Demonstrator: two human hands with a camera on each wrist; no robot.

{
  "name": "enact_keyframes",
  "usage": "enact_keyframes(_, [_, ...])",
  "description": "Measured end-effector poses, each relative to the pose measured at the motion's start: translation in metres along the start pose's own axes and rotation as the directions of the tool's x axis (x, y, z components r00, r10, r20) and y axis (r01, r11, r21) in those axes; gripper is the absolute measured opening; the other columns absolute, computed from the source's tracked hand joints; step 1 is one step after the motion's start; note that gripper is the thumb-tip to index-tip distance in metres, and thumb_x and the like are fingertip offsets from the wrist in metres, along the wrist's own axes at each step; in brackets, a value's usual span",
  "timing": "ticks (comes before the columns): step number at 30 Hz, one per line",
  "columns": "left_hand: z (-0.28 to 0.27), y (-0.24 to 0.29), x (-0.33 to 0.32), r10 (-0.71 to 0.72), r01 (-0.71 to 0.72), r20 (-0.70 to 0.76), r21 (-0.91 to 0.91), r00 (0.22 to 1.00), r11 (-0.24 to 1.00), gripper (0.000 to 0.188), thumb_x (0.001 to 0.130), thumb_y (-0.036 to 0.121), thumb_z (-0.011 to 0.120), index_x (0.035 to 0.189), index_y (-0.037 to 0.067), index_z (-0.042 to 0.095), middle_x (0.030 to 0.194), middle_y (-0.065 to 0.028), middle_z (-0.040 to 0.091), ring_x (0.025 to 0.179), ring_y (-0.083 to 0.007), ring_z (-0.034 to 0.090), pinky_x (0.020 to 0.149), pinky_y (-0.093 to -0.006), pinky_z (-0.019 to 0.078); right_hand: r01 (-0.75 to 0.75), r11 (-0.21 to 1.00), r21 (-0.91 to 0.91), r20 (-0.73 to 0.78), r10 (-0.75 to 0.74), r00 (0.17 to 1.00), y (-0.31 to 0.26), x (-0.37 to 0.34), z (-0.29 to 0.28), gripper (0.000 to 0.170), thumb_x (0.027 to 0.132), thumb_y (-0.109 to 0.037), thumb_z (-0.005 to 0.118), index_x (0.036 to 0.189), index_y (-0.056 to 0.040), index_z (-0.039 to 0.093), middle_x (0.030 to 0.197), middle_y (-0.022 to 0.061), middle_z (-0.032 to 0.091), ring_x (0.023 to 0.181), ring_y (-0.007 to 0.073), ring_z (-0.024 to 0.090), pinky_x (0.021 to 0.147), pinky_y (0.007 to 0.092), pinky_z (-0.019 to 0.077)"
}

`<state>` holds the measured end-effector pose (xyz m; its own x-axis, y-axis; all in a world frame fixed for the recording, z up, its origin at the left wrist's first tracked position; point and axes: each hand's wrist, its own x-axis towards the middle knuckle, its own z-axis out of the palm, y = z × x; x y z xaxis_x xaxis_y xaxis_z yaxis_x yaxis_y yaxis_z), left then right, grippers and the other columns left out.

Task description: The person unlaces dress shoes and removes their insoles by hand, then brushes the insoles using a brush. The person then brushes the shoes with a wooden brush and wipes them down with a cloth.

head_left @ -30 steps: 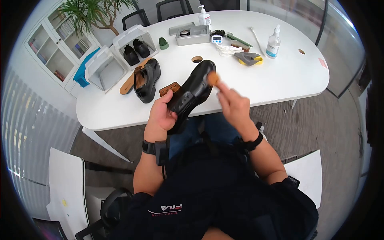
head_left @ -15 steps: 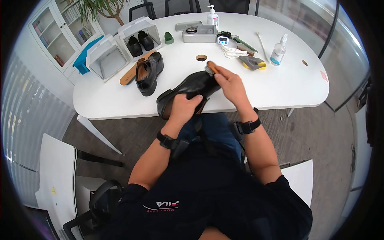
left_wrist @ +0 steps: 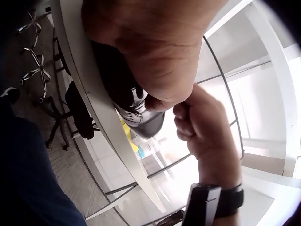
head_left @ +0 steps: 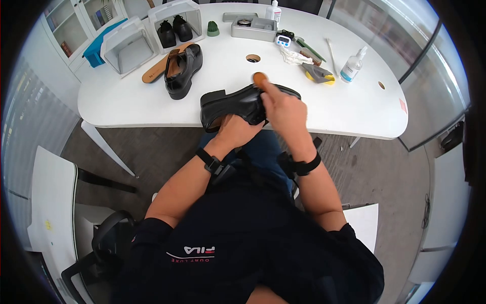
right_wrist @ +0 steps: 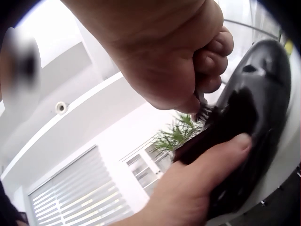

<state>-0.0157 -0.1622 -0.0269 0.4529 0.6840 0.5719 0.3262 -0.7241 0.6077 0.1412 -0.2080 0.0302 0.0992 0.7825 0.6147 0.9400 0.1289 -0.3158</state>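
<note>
A black leather shoe [head_left: 232, 105] is held on its side over the table's front edge, sole toward the far side and toe to the right. My left hand [head_left: 240, 131] grips it from below at its opening; in the right wrist view the thumb lies on the leather. My right hand [head_left: 287, 114] pinches a small brush with a brown wooden back [head_left: 259, 79]. In the right wrist view its dark bristles [right_wrist: 203, 113] meet the shoe's upper [right_wrist: 263, 94].
On the white table [head_left: 131, 111], the other black shoe [head_left: 181, 71] leans on a wooden brush [head_left: 154, 72] at left. Clear boxes [head_left: 129, 48], a metal tin [head_left: 253, 30], a timer [head_left: 283, 41], a grey-yellow cloth [head_left: 319, 74] and a spray bottle [head_left: 352, 66] stand farther back.
The shoe has turned from toe-up to lying sideways, its sole now facing away. My right hand with the brush has moved from the toe toward the middle of the shoe.
</note>
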Motion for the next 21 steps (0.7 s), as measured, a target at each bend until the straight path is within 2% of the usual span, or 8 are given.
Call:
enact_keyframes(3, [0.001,-0.002,-0.009,-0.091,0.079,0.15,0.084,0.984,0.993,0.041,0.09,0.024,0.077,0.125,0.004,0.069,0.12,-0.0201,0.073,0.11,-0.0383,0.07,0.092,-0.0469,0.0548,0.203,0.979,0.001,0.157,-0.201,0.967,-0.037,-0.002,-0.003,0.035,0.095,-0.027,0.071,0.129,-0.0205,0.071,0.07,0.0128,0.07,0.066,0.0337,0.071,0.058,0.046,0.0543])
enact_keyframes(5, [0.008,-0.006,-0.014,-0.104,0.092,0.178,0.074,0.979,0.993,0.042,0.086,0.029,0.078,0.119,0.004,0.069,0.113,-0.0237,0.073,0.106,-0.0409,0.069,0.09,-0.0507,0.0543,0.215,0.976,-0.032,0.18,-0.206,0.962,-0.046,-0.004,0.004,0.035,0.095,-0.027,0.071,0.129,-0.0213,0.071,0.071,0.0124,0.07,0.065,0.0335,0.071,0.057,0.0462,0.0541])
enact_keyframes(6, [0.011,-0.011,-0.014,-0.206,0.177,0.287,0.123,0.936,0.976,0.052,0.087,0.03,0.079,0.13,0.004,0.065,0.126,-0.0204,0.07,0.118,-0.0383,0.066,0.097,-0.051,0.0517,0.237,0.97,-0.058,0.208,-0.221,0.953,-0.047,-0.005,0.005,0.035,0.094,-0.027,0.071,0.129,-0.0222,0.07,0.071,0.0119,0.07,0.065,0.0332,0.07,0.057,0.0465,0.0538])
enact_keyframes(7, [0.009,-0.006,-0.01,-0.197,0.17,0.288,0.117,0.937,0.979,0.052,0.087,0.03,0.079,0.13,0.004,0.065,0.126,-0.0204,0.07,0.118,-0.0383,0.066,0.097,-0.051,0.0517,0.236,0.969,-0.067,0.205,-0.218,0.954,-0.043,-0.005,0.003,0.035,0.094,-0.027,0.071,0.129,-0.0222,0.07,0.071,0.0119,0.07,0.065,0.0332,0.07,0.057,0.0465,0.0538])
enact_keyframes(10, [0.007,0.009,-0.01,-0.003,0.008,-0.035,0.135,0.999,0.991,0.054,0.084,0.031,0.08,0.131,0.006,0.067,0.126,-0.0214,0.07,0.119,-0.0411,0.065,0.103,-0.0516,0.0497,0.012,1.0,-0.021,0.002,-0.012,1.0,-0.011,-0.009,-0.002,0.036,0.097,-0.031,0.07,0.132,-0.0226,0.071,0.078,0.0141,0.074,0.067,0.0347,0.072,0.059,0.0456,0.0553])
enact_keyframes(13, [0.012,0.006,-0.009,0.02,-0.009,-0.089,0.113,0.996,0.994,0.046,0.084,0.027,0.078,0.123,0.004,0.071,0.118,-0.0222,0.072,0.111,-0.0429,0.067,0.1,-0.0524,0.0514,-0.286,0.954,-0.087,-0.01,0.287,0.958,0.032,-0.014,-0.005,0.037,0.1,-0.032,0.067,0.135,-0.0223,0.071,0.089,0.0172,0.076,0.076,0.0382,0.073,0.069,0.0458,0.0572])
enact_keyframes(17, [0.015,0.006,-0.011,0.027,-0.01,-0.128,0.136,0.991,0.991,0.041,0.085,0.027,0.076,0.118,0.003,0.073,0.118,-0.0234,0.072,0.111,-0.0434,0.067,0.099,-0.0526,0.0523,-0.414,0.91,0.026,-0.079,0.415,0.906,0.063,-0.036,0.002,0.039,0.103,-0.033,0.063,0.139,-0.0195,0.068,0.093,0.0213,0.076,0.08,0.0407,0.074,0.074,0.0479,0.0576])
enact_keyframes(21, [0.014,0.01,-0.01,-0.018,0.029,-0.092,0.117,0.996,0.993,0.042,0.085,0.028,0.077,0.12,0.003,0.072,0.118,-0.0237,0.072,0.11,-0.0441,0.068,0.099,-0.0528,0.0527,-0.508,0.822,0.258,-0.079,0.542,0.837,0.078,-0.039,0.012,0.043,0.103,-0.032,0.062,0.142,-0.0141,0.066,0.104,0.0243,0.076,0.095,0.0389,0.075,0.084,0.0437,0.0569])
